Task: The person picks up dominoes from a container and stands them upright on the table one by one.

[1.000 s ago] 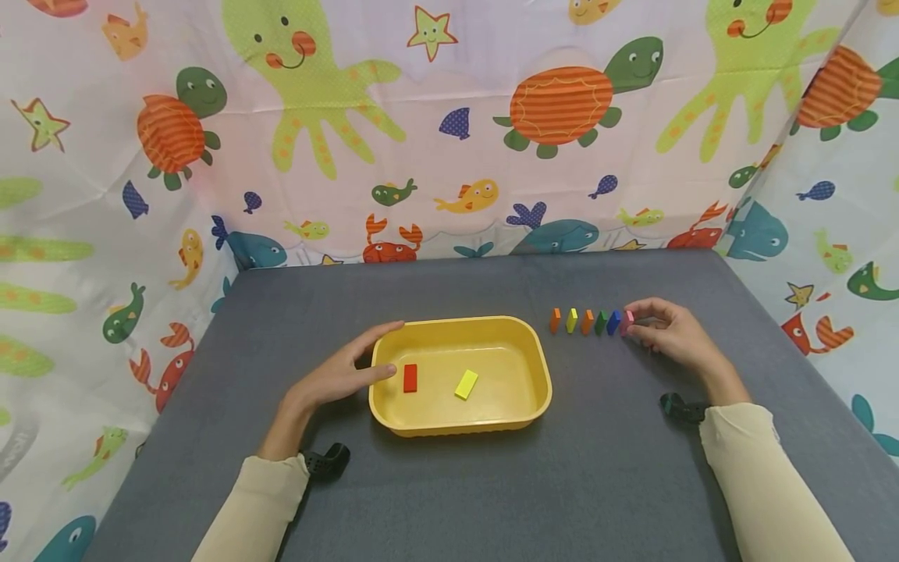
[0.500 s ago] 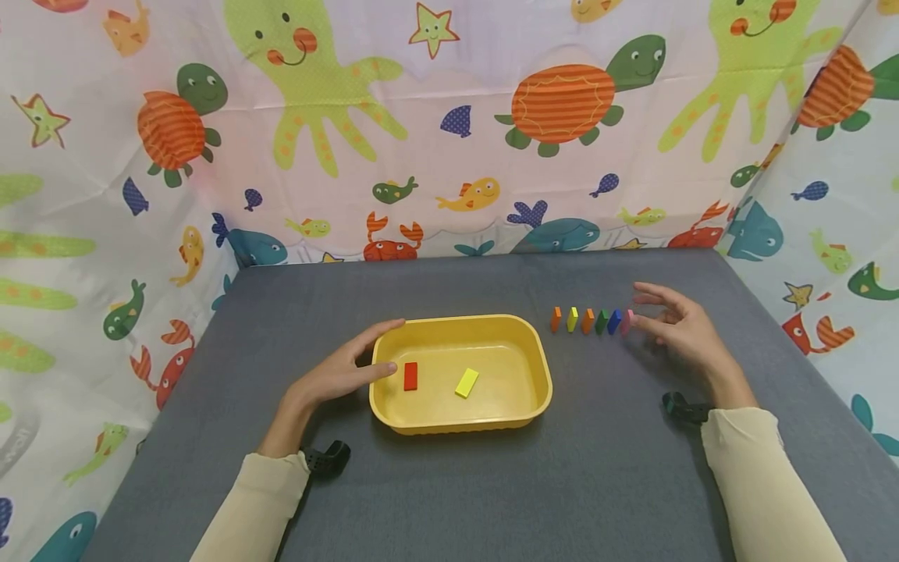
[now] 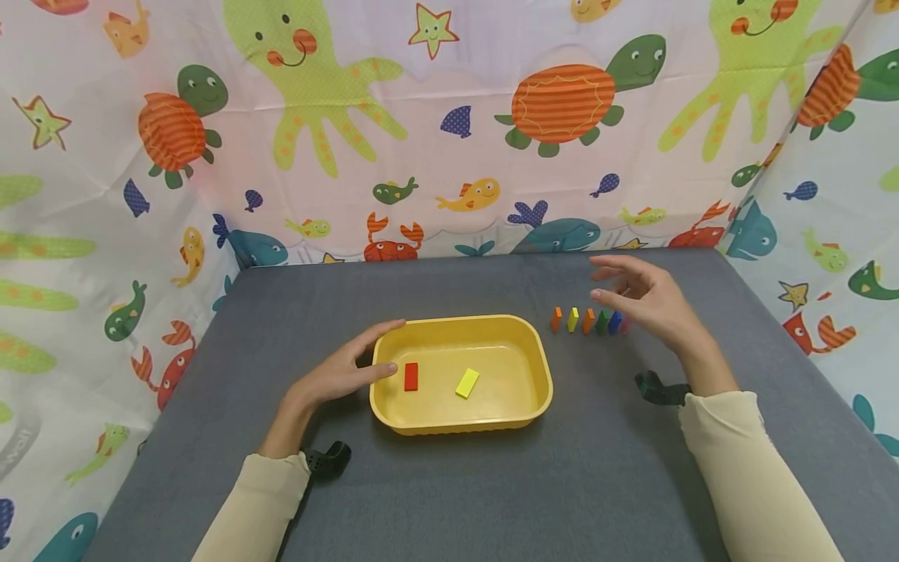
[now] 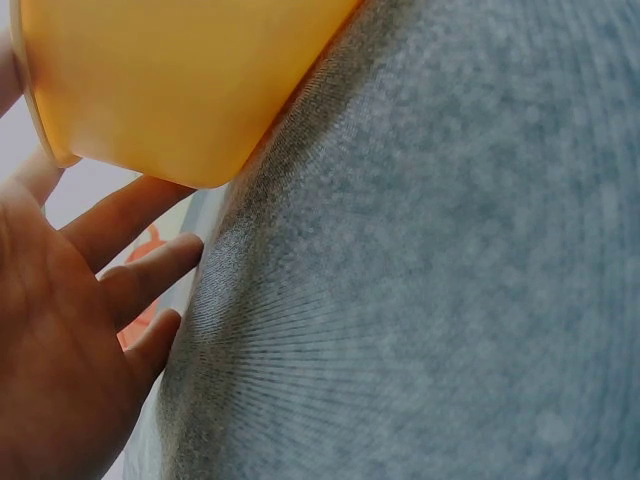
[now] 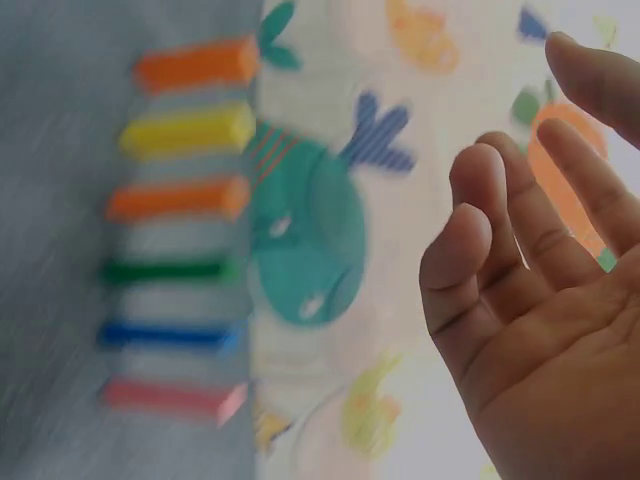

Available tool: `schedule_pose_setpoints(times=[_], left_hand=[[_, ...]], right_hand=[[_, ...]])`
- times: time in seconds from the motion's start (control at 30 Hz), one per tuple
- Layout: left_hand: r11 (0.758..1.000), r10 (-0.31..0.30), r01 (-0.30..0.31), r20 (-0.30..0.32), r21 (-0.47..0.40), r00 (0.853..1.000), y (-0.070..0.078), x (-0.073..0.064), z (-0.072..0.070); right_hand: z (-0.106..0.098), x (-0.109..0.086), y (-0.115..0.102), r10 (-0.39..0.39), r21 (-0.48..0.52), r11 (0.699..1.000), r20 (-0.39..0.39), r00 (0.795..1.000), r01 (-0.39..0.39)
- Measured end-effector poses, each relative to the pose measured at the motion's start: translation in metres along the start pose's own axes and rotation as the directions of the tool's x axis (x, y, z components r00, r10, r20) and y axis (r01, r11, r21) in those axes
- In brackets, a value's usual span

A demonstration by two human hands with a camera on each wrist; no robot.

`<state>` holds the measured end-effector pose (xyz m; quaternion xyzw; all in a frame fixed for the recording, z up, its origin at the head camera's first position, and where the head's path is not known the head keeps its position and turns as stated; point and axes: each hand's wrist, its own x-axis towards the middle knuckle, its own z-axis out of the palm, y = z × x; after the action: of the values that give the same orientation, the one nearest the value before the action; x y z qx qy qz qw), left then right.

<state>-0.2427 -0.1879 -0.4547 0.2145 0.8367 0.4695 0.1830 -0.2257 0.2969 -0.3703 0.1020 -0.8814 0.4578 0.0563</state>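
Several small coloured domino blocks stand upright in a row on the grey table: an orange block (image 3: 556, 320), a yellow block (image 3: 573, 319), another orange block (image 3: 588, 321), then a green block (image 3: 602, 321), a blue block (image 3: 615, 322) and, at the right end, a pink block (image 5: 175, 399). My right hand (image 3: 649, 300) hovers above the row's right end, fingers loosely bent and holding nothing; it partly hides the pink block in the head view. My left hand (image 3: 337, 375) rests on the left end of a yellow tray (image 3: 460, 428), thumb over the rim, other fingers outside.
Inside the tray lie a red block (image 3: 410, 376) and a bright yellow block (image 3: 467, 383). A printed sea-animal curtain (image 3: 449, 156) rises behind the grey table (image 3: 492, 499) and along both sides.
My right hand has let go of the pink block, drawn back, then lifted and moved left over the row. The pink block stays standing. The left hand and tray hold still.
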Motion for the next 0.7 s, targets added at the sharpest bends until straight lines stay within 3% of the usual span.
schedule_pose_setpoints(times=[0.2,0.37,0.7], left_hand=[[1.000,-0.018,0.018,-0.001,0.004,1.000,0.001,-0.001,-0.001],[1.000,-0.025,0.025,-0.006,0.008,1.000,0.002,-0.001,-0.001],[1.000,-0.024,0.024,-0.004,0.010,1.000,0.001,0.001,-0.001]], right_hand=[[0.020,0.013,-0.040,-0.134,0.037,0.991,0.094,0.987,0.131],[0.042,0.024,-0.064,-0.199,0.088,0.979,0.210,0.957,0.184],[0.094,0.036,-0.085,-0.290,0.155,0.955,0.331,0.898,0.252]])
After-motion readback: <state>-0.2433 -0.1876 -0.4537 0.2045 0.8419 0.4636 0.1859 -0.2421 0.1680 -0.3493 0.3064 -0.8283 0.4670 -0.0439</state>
